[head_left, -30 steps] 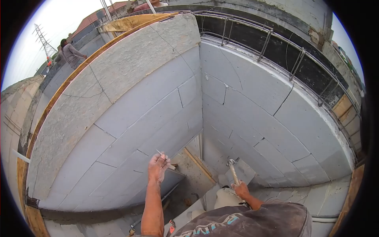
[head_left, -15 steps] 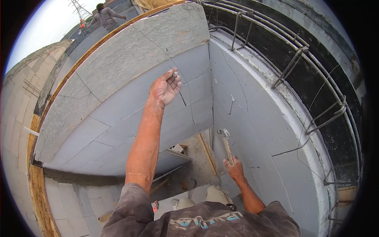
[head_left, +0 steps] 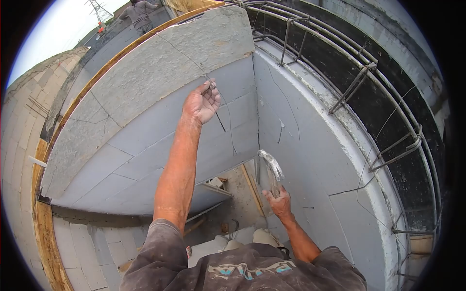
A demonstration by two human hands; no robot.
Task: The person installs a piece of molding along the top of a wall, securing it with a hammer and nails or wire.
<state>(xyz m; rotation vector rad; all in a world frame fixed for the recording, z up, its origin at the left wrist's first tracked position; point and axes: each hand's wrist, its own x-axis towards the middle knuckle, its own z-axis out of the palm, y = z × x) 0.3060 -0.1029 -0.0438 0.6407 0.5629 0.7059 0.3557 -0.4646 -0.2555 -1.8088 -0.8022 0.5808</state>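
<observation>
My left hand (head_left: 203, 103) is raised against the wall, its fingers curled around something small and dark at the fingertips, too small to make out. Just below the rough grey plaster band (head_left: 194, 41), that hand is near a thin wire (head_left: 228, 116) hanging down the smooth grey block wall (head_left: 145, 140). Lower right, my right hand (head_left: 279, 202) grips the handle of a claw hammer (head_left: 273, 167), its metal head up and tilted, apart from the wall.
A curved rebar cage (head_left: 361, 72) runs along the top right wall. Wooden boards (head_left: 47, 242) edge the left side. Below are a floor and a wooden plank (head_left: 252, 190). Another person (head_left: 139, 15) is at the upper left.
My right hand has lifted the hammer slightly up and left, turning its head. My left hand stays almost in place. The other person has moved right and up.
</observation>
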